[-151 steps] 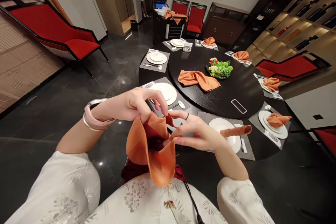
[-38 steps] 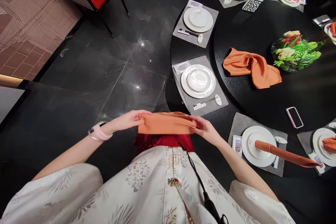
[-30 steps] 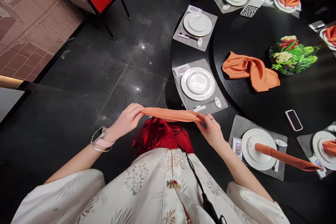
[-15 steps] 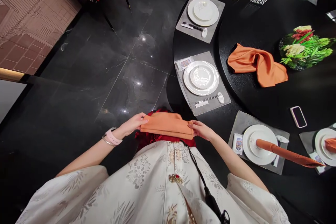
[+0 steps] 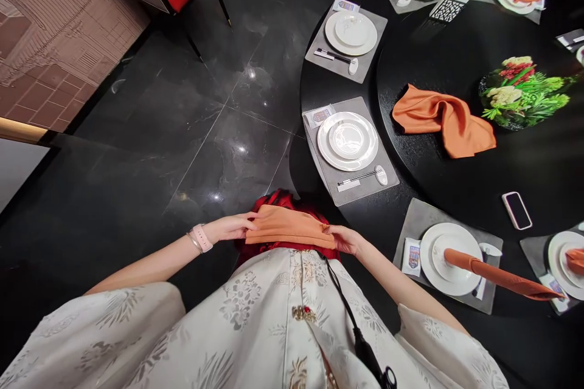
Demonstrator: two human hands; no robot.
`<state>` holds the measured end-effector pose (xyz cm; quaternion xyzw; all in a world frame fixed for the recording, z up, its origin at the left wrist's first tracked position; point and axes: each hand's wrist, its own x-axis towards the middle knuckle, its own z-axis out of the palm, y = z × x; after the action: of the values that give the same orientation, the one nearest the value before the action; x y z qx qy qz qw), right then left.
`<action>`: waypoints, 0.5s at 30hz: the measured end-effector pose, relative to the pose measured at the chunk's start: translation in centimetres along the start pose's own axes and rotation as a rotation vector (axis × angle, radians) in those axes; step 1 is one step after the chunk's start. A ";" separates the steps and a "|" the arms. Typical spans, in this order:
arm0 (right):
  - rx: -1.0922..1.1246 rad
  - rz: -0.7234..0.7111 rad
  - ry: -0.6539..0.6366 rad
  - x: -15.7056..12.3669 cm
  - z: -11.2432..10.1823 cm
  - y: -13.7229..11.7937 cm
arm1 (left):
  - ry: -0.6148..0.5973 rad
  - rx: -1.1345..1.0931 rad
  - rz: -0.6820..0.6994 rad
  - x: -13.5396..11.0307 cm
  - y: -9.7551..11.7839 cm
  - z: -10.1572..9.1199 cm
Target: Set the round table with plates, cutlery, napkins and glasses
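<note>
The held orange napkin (image 5: pixel 289 228) has gone from looped bunch to flat folded strip; the left hand (image 5: pixel 235 227) pinches one end, the right hand (image 5: pixel 347 239) the other, above the red skirt (image 5: pixel 270 199), near the table (image 5: pixel 376 214).

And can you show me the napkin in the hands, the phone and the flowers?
Held napkin (image 5: pixel 291 226): head view, middle of its folded cloth.
Phone (image 5: pixel 517 211): head view, middle of its dark screen.
Flowers (image 5: pixel 524 96): head view, green leaves near the middle.
</note>
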<state>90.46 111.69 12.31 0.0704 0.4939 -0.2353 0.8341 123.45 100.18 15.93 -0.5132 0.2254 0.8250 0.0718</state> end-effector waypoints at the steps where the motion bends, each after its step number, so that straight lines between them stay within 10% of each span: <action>1: 0.024 -0.049 0.008 -0.1 0.2 -0.5 | -0.017 0.024 0.018 -0.1 0.6 -0.1; 5: -0.115 -0.406 0.061 -2.4 1.7 -3.1 | -0.019 0.250 0.171 -0.9 2.9 0.3; 9: -0.744 -0.801 0.061 -6.0 3.3 -4.8 | 0.110 0.500 0.513 -2.8 5.0 1.1; 15: -1.393 -1.226 0.536 -7.1 3.5 -3.5 | 0.471 1.039 1.148 -4.7 5.1 0.9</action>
<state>88.73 109.75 20.57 -0.6590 0.6476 -0.2603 0.2805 123.06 96.57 21.94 -0.3789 0.8174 0.3934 -0.1830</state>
